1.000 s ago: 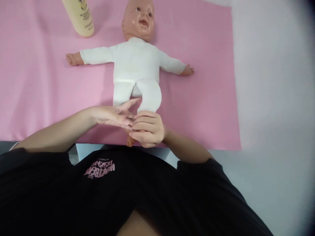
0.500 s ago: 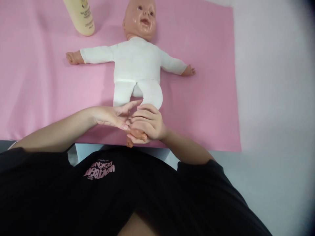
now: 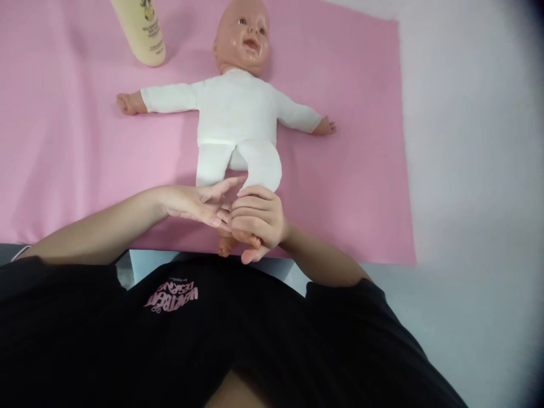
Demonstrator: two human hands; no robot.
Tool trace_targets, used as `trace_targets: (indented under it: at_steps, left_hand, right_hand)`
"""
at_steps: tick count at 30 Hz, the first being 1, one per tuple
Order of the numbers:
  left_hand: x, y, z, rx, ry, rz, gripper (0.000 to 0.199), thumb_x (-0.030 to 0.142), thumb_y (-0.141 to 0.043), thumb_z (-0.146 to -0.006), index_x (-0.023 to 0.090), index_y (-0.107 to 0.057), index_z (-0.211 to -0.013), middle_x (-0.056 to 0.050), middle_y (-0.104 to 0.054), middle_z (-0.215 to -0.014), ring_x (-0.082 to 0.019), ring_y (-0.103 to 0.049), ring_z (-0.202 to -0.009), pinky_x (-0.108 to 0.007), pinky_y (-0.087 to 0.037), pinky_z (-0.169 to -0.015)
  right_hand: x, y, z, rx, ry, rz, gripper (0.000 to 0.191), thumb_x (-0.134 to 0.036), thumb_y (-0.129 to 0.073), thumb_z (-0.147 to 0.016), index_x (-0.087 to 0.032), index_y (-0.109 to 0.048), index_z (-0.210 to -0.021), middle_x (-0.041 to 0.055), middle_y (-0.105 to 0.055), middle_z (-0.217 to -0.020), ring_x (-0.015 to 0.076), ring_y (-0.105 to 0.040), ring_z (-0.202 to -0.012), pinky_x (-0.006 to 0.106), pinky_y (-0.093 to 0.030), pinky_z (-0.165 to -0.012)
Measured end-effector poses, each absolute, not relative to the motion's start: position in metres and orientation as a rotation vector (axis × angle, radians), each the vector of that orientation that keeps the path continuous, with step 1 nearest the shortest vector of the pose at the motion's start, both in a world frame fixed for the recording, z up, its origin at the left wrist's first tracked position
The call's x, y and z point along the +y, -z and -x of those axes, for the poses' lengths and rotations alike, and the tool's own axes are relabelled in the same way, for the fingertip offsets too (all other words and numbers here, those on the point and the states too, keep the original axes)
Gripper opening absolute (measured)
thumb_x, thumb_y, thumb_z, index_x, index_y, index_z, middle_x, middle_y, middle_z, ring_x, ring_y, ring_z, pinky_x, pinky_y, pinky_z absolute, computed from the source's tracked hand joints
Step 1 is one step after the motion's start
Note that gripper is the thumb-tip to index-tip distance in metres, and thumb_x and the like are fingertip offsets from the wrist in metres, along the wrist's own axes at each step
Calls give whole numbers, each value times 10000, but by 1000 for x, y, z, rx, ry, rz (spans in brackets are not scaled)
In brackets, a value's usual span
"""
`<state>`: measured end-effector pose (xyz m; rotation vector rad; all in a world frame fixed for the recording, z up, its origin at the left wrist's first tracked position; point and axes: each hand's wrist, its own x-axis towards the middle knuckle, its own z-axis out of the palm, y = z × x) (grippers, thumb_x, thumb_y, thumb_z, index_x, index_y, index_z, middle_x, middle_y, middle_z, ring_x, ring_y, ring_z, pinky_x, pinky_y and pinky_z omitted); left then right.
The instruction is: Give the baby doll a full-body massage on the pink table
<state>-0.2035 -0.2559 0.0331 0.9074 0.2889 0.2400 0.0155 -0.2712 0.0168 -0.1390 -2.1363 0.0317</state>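
Doll's foot (image 3: 246, 236) protrudes between right fingers (image 3: 254, 216) and thumb (image 3: 254, 254).

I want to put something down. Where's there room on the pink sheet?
On the pink sheet: right of the doll, below its arm; and left, between its other arm and the left forearm. It's crowded at its legs, with the left grip and right grip. The bottle is upper left.

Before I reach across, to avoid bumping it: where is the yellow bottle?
The yellow bottle is at the upper left of the head view, on the pink sheet, left of the doll's head and beyond its arm on that side.
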Motion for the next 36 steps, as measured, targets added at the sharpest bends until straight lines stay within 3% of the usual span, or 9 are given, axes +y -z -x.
trace_targets:
  at_steps: [3, 7, 9, 12, 17, 19, 26, 31, 36]
  left_hand:
    - [-255, -35, 206, 283, -176, -895, 1370, 281, -889, -814, 320, 152, -1704, -157, -648, -1439, -308, -680, -1308, -439, -526, -1093]
    - [-255, -35, 205, 230, -179, -896, 1311, 297, -862, -846, 351, 127, -1706, -145, -664, -1409, -307, -703, -1265, -450, -537, -1076]
    - [-255, -35, 204, 266, -214, -901, 1334, 309, -895, -807, 312, 79, -1718, -156, -682, -1363, -324, -697, -1269, -468, -521, -1094]
    - [-256, -35, 203, 307, -224, -905, 1369, 317, -914, -778, 279, 80, -1719, -168, -685, -1346, -331, -689, -1281, -486, -498, -1120]
    - [-256, -36, 205, 282, -184, -909, 1343, 333, -885, -816, 313, 118, -1710, -146, -699, -1343, -304, -696, -1278, -444, -521, -1093]
    - [-256, -37, 205, 307, -199, -911, 1354, 334, -900, -802, 301, 98, -1716, -141, -719, -1313, -318, -697, -1279, -439, -528, -1084]
    - [-253, -39, 206, 252, -188, -915, 1298, 280, -855, -849, 369, 115, -1706, -125, -656, -1424, -288, -680, -1299, -393, -568, -1042]
    - [-250, -35, 208, 367, -252, -995, 1291, 277, -911, -762, 343, -54, -1725, -89, -696, -1262, -271, -707, -1190, -377, -564, -1005]
    - [-247, -36, 207, 320, -255, -1014, 1233, 352, -905, -778, 299, -112, -1721, -93, -730, -1168, -266, -739, -1097, -409, -557, -1021]
  right_hand:
    - [-270, -18, -14, -2147, 127, 190, 508, -727, -498, -985, -244, -656, -963, -14, -723, -834, 155, -680, -822, 379, -578, -853]
    - [-273, -23, -10, -2100, 133, 213, 162, -396, -624, -985, -241, -615, -935, -44, -698, -781, 122, -655, -770, 326, -581, -841]
    - [-275, -23, -9, -2089, 75, 218, 106, -312, -601, -975, -235, -592, -901, -49, -672, -746, 115, -639, -744, 308, -575, -809]
    - [-276, -22, -11, -2123, 9, 191, 142, -326, -550, -998, -226, -608, -916, -36, -676, -771, 127, -644, -760, 328, -569, -820]
    - [-270, -20, -15, -2118, -102, 38, 525, -589, -342, -1075, -186, -659, -960, 34, -678, -845, 163, -665, -811, 379, -570, -846]
    - [-267, -19, -16, -2096, -76, 26, 596, -677, -361, -1045, -178, -682, -990, 51, -680, -871, 180, -667, -839, 394, -570, -850]
    - [-260, -17, -22, -2283, 207, 276, 471, -667, -490, -1020, -245, -695, -1066, 31, -715, -984, 205, -657, -999, 434, -571, -935]
    - [-257, -17, -23, -2250, 147, 257, 444, -655, -556, -1000, -232, -684, -1050, 47, -727, -1025, 226, -661, -1056, 449, -565, -936]
    - [-258, -14, -22, -2250, 178, 319, 378, -571, -530, -1043, -233, -665, -940, 22, -713, -913, 192, -654, -949, 401, -556, -876]
